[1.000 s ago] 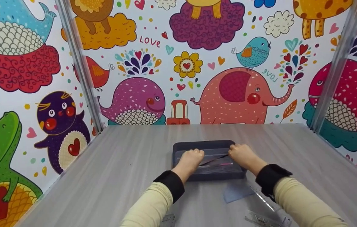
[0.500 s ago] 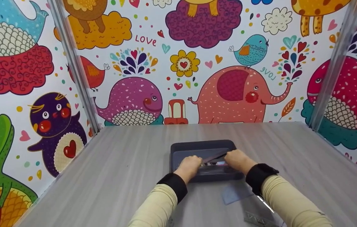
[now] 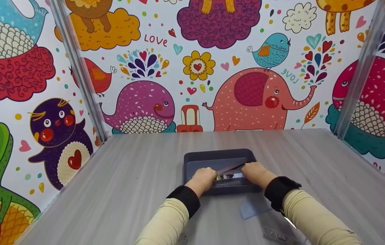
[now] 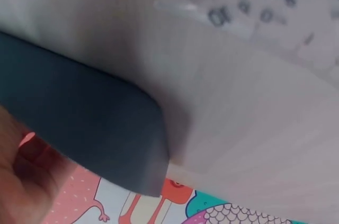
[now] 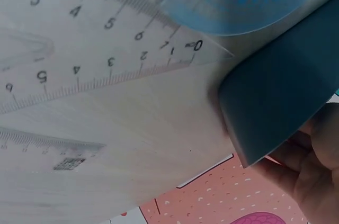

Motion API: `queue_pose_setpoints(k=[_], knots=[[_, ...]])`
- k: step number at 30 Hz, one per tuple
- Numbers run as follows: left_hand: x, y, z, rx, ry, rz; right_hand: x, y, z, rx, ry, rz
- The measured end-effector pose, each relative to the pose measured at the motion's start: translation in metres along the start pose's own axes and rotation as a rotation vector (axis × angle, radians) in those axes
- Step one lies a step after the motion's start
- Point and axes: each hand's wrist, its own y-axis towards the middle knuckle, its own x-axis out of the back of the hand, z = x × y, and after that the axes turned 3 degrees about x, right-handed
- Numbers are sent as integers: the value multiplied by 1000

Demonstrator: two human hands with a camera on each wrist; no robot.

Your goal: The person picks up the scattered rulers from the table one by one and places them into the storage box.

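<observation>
A dark blue-grey tray (image 3: 218,155) sits on the table, with both hands over it. My left hand (image 3: 203,179) has curled fingers at one end of a clear plastic pouch with a thin dark edge strip (image 3: 230,167). At its other, higher end, my right hand (image 3: 257,173) grips with bent fingers. Dark and coloured print shows through the clear part. Fingertips are mostly hidden in the head view. Both wrist views show part of a hand beyond the tray wall: the left hand (image 4: 32,181) and the right hand (image 5: 312,155); neither shows the pouch.
In front of the tray lie a blue protractor (image 3: 253,207), a clear set square (image 5: 122,49) and a clear ruler (image 5: 47,150). Another clear measuring piece (image 4: 254,17) lies near the left arm. A cartoon-printed wall (image 3: 196,98) stands behind the grey table (image 3: 138,163).
The right hand has shifted left and slightly down, so the hands are closer together. The pouch's strip between them is shorter, and print now shows below it.
</observation>
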Motion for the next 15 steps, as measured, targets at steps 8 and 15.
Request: queue_pose_setpoints(k=[8, 15], knots=[[12, -4, 5, 75, -142, 148, 159, -14, 43, -96, 253, 251], [36, -20, 7, 101, -286, 69, 223, -29, 54, -27, 388, 80]])
